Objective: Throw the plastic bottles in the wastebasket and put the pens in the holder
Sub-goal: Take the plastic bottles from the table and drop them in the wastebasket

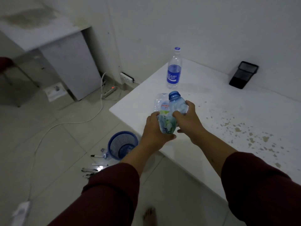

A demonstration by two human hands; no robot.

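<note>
My left hand [154, 128] grips a clear bottle with a green and white label [164, 110], held at the table's near-left corner. My right hand [189, 119] is closed on a blue-capped, blue-tinted bottle [176, 103] right beside it. A third, upright bottle with a dark blue label [174, 72] stands further back near the table's left edge. On the floor below sits a blue mesh wastebasket [122, 145]. Several pens [93, 167] lie on the tiles beside it. A black mesh pen holder [244, 74] lies tipped over on the table near the wall.
The white table [228, 115] has stained patches at the right. A small white cabinet [71, 66] stands at the back left, with a power strip [110, 91] and a white cable [65, 123] trailing across the floor. My bare foot [149, 216] shows below.
</note>
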